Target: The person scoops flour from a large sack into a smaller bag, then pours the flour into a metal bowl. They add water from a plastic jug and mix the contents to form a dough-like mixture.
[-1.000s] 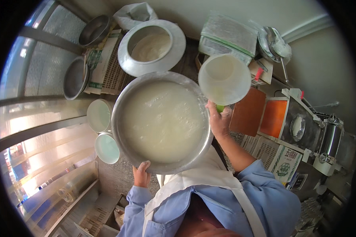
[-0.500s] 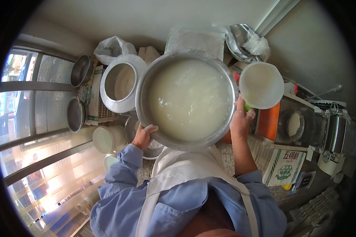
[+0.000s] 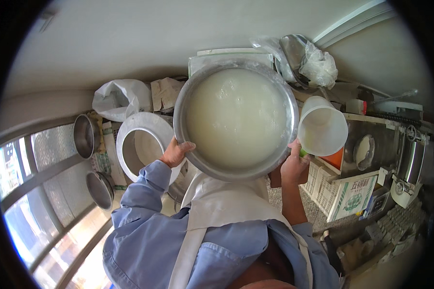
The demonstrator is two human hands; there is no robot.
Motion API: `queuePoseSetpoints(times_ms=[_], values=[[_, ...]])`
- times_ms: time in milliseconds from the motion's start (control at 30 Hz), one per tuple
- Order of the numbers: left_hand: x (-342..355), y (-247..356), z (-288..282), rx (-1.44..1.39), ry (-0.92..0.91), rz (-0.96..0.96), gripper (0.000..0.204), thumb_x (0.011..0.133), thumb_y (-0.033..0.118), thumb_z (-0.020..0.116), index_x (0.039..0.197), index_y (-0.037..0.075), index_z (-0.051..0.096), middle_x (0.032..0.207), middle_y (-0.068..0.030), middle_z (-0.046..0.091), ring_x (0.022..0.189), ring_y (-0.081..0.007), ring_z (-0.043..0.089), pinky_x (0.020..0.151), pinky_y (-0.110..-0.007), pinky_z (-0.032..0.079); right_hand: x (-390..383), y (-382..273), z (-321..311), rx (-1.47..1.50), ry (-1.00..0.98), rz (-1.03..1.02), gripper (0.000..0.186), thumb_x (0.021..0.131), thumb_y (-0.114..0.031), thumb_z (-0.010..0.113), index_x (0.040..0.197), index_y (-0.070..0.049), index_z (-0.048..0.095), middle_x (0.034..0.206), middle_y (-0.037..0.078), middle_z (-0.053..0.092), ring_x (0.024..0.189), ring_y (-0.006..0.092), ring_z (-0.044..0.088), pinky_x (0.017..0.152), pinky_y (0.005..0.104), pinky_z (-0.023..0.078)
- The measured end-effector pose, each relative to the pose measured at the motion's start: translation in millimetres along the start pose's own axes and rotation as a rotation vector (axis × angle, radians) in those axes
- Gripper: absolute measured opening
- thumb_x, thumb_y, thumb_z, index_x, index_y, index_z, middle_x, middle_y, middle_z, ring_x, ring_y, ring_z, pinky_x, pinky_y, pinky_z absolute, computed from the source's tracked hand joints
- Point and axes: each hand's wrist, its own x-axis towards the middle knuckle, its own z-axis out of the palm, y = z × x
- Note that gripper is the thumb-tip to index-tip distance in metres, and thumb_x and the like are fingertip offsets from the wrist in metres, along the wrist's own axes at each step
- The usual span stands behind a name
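A large round metal basin [image 3: 180, 127] full of cloudy whitish liquid [image 3: 236, 120] is held in front of my apron. My left hand [image 3: 177, 152] is closed on its near left rim, thumb over the edge. At the near right rim my right hand [image 3: 294, 164] is closed on the basin too. A translucent white plastic container [image 3: 323, 127] with a bit of green beside my fingers sits right against that hand. Whether my right fingers also hold the container's handle cannot be made out. The undersides of both hands are hidden.
On the left stand a wide-rimmed metal pot [image 3: 127, 126], a white sack [image 3: 120, 98] and metal bowls [image 3: 84, 136] near the window. A metal bowl with plastic bags [image 3: 318, 67] lies back right. A roller machine [image 3: 410, 159] and a white crate [image 3: 318, 185] are on the right.
My view has turned, and the surroundings have shifted. The basin sits slightly further right in view, still in both hands. The white container has tilted, showing more of its side.
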Motion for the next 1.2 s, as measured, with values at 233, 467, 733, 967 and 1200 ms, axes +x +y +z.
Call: queuePoseSetpoints(times_ms=[233, 467, 733, 967, 1200], values=[[73.5, 43.6, -44.1, 0.089, -0.063, -0.076, 0.042, 0.072, 0.005, 0.055, 0.113, -0.001, 0.044, 0.094, -0.0079, 0.056, 0.083, -0.0172, 0.054, 0.074, -0.031, 0.045, 21.9, 9.3, 63.8, 0.042, 0.076, 0.066, 0.027, 0.087, -0.021, 0.053, 0.079, 0.004, 0.059, 0.074, 0.003, 0.058, 0.068, 0.0108, 0.052, 0.064, 0.0251, 0.041], [123.2, 61.1, -71.4, 0.178, -0.098, -0.017, 0.044, 0.071, 0.007, 0.055, 0.113, -0.002, 0.044, 0.093, -0.0082, 0.055, 0.083, -0.0166, 0.052, 0.073, -0.031, 0.043, 30.4, 10.8, 102.0, 0.053, 0.083, 0.066, 0.022, 0.087, -0.019, 0.053, 0.078, 0.001, 0.059, 0.074, 0.001, 0.057, 0.067, 0.0087, 0.051, 0.062, 0.0233, 0.041], [160.9, 68.8, -83.4, 0.208, -0.143, -0.037, 0.046, 0.071, 0.009, 0.056, 0.113, -0.003, 0.044, 0.093, -0.0090, 0.056, 0.083, -0.0178, 0.052, 0.077, -0.032, 0.042, 37.8, 14.6, 119.7, 0.013, 0.124, 0.158, 0.022, 0.086, -0.019, 0.054, 0.075, 0.000, 0.058, 0.071, -0.001, 0.055, 0.064, 0.0077, 0.048, 0.058, 0.0217, 0.039], [181.4, 80.9, -84.8, 0.212, -0.166, -0.026, 0.053, 0.071, 0.012, 0.059, 0.119, -0.003, 0.041, 0.105, -0.0117, 0.053, 0.097, -0.0201, 0.049, 0.086, -0.034, 0.039, 43.7, 18.0, 123.9, -0.001, 0.081, 0.087, 0.030, 0.087, -0.023, 0.053, 0.071, 0.001, 0.059, 0.067, 0.000, 0.055, 0.068, 0.0097, 0.049, 0.062, 0.0251, 0.039], [188.0, 83.9, -85.6, 0.215, -0.292, -0.004, 0.062, 0.075, 0.022, 0.065, 0.126, 0.001, 0.037, 0.116, -0.0098, 0.050, 0.105, -0.0203, 0.047, 0.090, -0.035, 0.038, 48.3, 24.6, 119.0, -0.099, 0.054, 0.024, 0.026, 0.088, -0.022, 0.052, 0.080, 0.002, 0.059, 0.072, 0.001, 0.056, 0.071, 0.0109, 0.051, 0.066, 0.0269, 0.042]])
